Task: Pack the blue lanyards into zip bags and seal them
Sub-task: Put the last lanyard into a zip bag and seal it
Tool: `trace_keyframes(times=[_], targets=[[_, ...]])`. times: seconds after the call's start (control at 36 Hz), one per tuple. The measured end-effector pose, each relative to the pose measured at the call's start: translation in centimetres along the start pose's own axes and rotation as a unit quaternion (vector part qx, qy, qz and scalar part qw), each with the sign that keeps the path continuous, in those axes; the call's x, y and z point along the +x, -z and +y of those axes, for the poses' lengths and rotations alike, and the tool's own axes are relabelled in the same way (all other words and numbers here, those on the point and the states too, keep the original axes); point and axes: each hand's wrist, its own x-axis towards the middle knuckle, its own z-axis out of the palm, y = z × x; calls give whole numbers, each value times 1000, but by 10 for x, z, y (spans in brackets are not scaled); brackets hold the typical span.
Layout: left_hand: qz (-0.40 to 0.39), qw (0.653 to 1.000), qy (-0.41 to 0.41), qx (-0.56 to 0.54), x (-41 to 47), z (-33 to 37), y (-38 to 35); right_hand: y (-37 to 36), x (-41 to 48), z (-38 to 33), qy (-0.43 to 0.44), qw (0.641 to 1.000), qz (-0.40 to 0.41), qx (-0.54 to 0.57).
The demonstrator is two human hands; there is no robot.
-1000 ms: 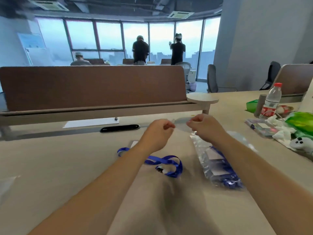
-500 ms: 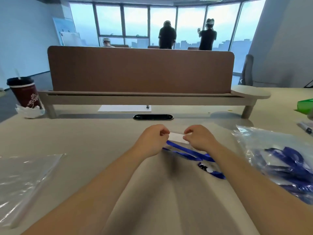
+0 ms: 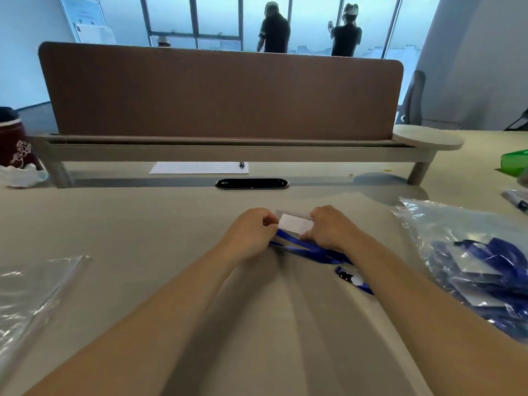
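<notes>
Beige desk (image 3: 148,224), office windows behind. Blue lanyard (image 3: 310,250) lies flat on desk between both hands, strap running from just under the left fingers back beneath the right wrist. Its black-and-white clip (image 3: 348,275) sits behind the right fingers, beside the forearm. Card sleeve (image 3: 293,222) with white insert spans the gap between the fingertips. Left hand (image 3: 251,235) curled, pinching the sleeve's left end; right hand (image 3: 331,228) curled, pinching the right end. Well right of the right fingers: heap of clear bags (image 3: 457,244) holding blue lanyards. Well left of the left fingers: empty zip bags (image 3: 31,284), flat. Beyond the fingertips: black cable slot (image 3: 251,184), then paper sheet (image 3: 197,168) with pen (image 3: 241,164), then brown divider panel (image 3: 220,92). Dark red cup (image 3: 14,141) far left, green item (image 3: 515,161) far right. Two people (image 3: 274,30) stand at the window.
</notes>
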Motion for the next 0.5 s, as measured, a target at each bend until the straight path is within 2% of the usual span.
trace_keyframes(times=[0.19,0.5], targets=[[1,999,23,29,-22,5,4,8,-23,-5,-8,999,-33,-37],[-5,998,53,21,-55,13,17,15,-59,-16,-16,995,-93,-11]])
